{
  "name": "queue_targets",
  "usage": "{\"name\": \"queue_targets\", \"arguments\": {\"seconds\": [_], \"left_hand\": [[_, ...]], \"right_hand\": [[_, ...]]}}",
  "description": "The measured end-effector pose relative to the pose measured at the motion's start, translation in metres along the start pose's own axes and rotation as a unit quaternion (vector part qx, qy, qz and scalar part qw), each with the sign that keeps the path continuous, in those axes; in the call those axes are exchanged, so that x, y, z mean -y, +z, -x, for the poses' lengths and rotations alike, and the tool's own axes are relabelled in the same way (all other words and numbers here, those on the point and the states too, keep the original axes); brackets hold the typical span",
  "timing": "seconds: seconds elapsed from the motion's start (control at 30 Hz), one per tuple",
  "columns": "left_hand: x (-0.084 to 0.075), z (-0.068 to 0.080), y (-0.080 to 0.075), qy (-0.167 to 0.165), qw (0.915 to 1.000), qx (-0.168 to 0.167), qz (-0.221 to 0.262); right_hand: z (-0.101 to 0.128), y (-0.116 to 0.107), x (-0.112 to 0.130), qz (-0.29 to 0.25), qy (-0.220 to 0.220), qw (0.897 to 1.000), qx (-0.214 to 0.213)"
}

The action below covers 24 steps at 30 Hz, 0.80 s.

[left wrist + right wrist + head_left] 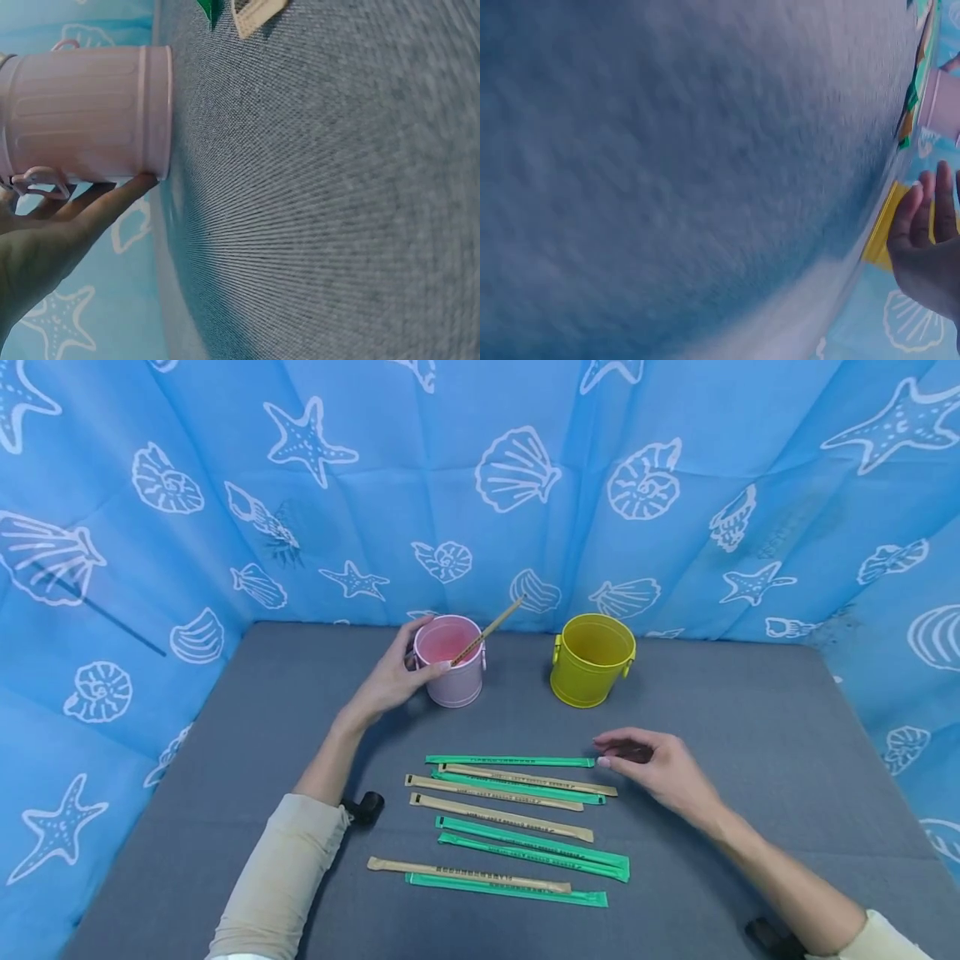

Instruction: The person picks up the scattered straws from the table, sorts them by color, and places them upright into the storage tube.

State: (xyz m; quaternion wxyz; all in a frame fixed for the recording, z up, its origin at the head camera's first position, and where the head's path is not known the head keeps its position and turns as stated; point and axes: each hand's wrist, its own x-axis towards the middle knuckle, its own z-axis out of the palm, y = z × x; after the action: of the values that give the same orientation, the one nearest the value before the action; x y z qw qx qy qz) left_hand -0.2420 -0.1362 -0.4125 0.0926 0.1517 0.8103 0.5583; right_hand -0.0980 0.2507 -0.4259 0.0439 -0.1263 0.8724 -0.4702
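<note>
We are gripping the pink bucket (450, 662) with our left hand (390, 681); only the head view is showing the stick (487, 632) leaning inside it. Our right hand (660, 768) is hovering relaxed, empty, beside the wrapped sticks (517, 818), near the yellow bucket (591, 660).

Pink bucket (450, 662), yellow bucket (591, 659); green and tan wrapped sticks (517, 817); grey table (750, 760); blue backdrop (480, 485), white shells and starfish printed.

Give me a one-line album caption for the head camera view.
Left hand holds a pink bucket with one tan stick; right hand hovers by wrapped sticks.
</note>
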Motion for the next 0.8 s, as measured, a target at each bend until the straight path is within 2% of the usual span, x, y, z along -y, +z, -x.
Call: {"name": "queue_targets", "arguments": {"seconds": [0.07,0.3,0.47,0.6,0.8], "left_hand": [[-0.002,-0.001,-0.001,-0.001,1.0000,0.002,0.000],[-0.036,0.017,0.000,-0.004,1.0000,0.006,-0.002],[-0.035,0.017,0.002,0.005,1.0000,0.004,0.000],[-0.037,0.018,0.002,0.003,1.0000,0.004,-0.002],[-0.037,0.018,0.002,0.003,1.0000,0.003,-0.003]], "right_hand": [[0.003,0.003,-0.001,0.018,0.001,1.000,0.004],[0.006,0.011,-0.009,0.046,0.026,0.999,0.012],[0.009,0.015,-0.014,0.057,0.005,0.998,0.020],[0.010,0.019,-0.016,0.093,-0.020,0.995,0.011],[0.011,0.028,-0.015,0.122,-0.030,0.992,-0.002]]}}
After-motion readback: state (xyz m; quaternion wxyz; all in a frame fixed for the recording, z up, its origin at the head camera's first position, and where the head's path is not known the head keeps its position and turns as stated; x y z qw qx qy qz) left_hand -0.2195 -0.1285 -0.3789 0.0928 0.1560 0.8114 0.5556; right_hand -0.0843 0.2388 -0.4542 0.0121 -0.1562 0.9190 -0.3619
